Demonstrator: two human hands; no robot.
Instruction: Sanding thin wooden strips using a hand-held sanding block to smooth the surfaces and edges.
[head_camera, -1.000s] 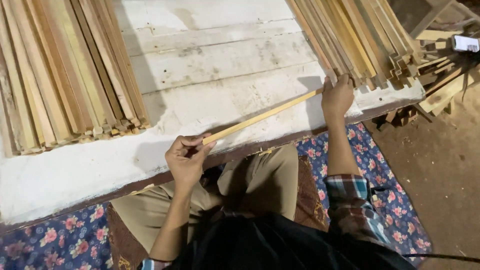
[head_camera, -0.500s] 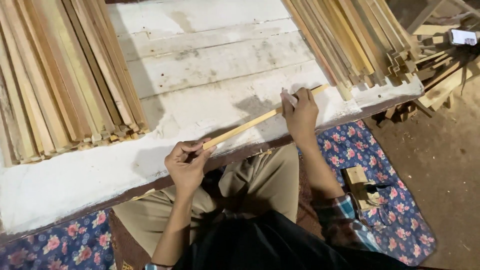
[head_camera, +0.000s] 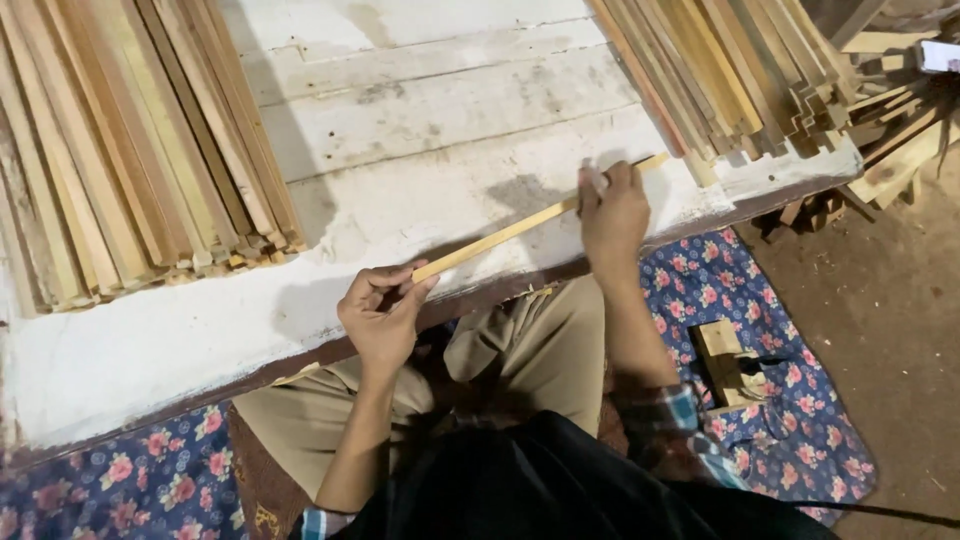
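- Down at the middle of the frame, a thin pale wooden strip lies slantwise across the white-painted workbench, running from the lower centre up toward the right.
- The left hand, at lower centre, pinches the near end of the strip between thumb and fingertips, right at the bench's front edge.
- The right hand, right of centre, is closed around the strip farther along, fingers curled over it and pressing it to the bench; a short bit of the strip sticks out beyond the knuckles toward the upper right.
- At the upper left of the frame a broad stack of long wooden slats rests on the bench, ends fanned toward the front edge, well apart from both hands.
- At the upper right a second bundle of slats lies on the bench, its near ends just beside the far tip of the strip.
- Below the bench edge, the person's knees in khaki trousers show, over a blue flowered cloth.
- On that cloth at the lower right sits a small wooden block tool, near the right forearm but apart from it.
- Loose wood offcuts pile up at the far right edge, beside the bare dirt floor.
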